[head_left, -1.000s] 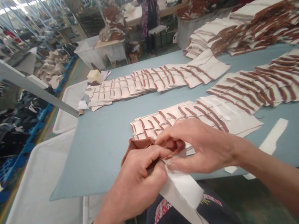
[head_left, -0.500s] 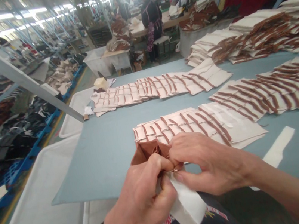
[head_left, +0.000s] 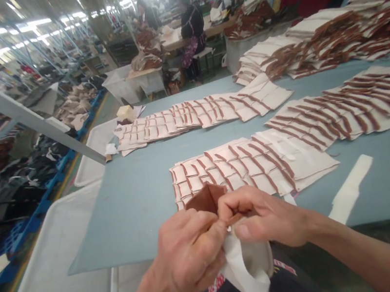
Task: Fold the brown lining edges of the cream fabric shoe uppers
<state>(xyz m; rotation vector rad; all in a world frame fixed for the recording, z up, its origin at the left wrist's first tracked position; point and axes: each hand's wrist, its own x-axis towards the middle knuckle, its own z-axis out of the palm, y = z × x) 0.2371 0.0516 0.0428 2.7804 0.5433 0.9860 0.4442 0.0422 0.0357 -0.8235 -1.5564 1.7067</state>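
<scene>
Close to my body, at the table's front edge, both hands pinch a brown and cream fabric piece (head_left: 207, 198). My left hand (head_left: 192, 250) is closed on its left side, fingers bunched at the edge. My right hand (head_left: 261, 217) grips the edge from the right, thumb against index finger, almost touching the left fingertips. A white strip (head_left: 242, 271) hangs down below the fingers, with a pale rounded part of the piece beside it. The spot where the fingertips meet is mostly hidden. Just beyond lies a row of overlapping cream pieces with brown edges (head_left: 228, 168).
Another overlapping row (head_left: 183, 118) lies farther back on the blue table (head_left: 133, 200); more pieces (head_left: 355, 106) and a tall stack (head_left: 326, 41) are on the right. A loose white strip (head_left: 352, 190) lies right. White bins (head_left: 62, 265) stand left, below a metal post (head_left: 26, 108). A person (head_left: 193, 33) sits beyond.
My fingers have shifted along the fabric edge, and the piece has turned slightly. The hanging white strip now curls beside a pale rounded part. The whole view has moved a little.
</scene>
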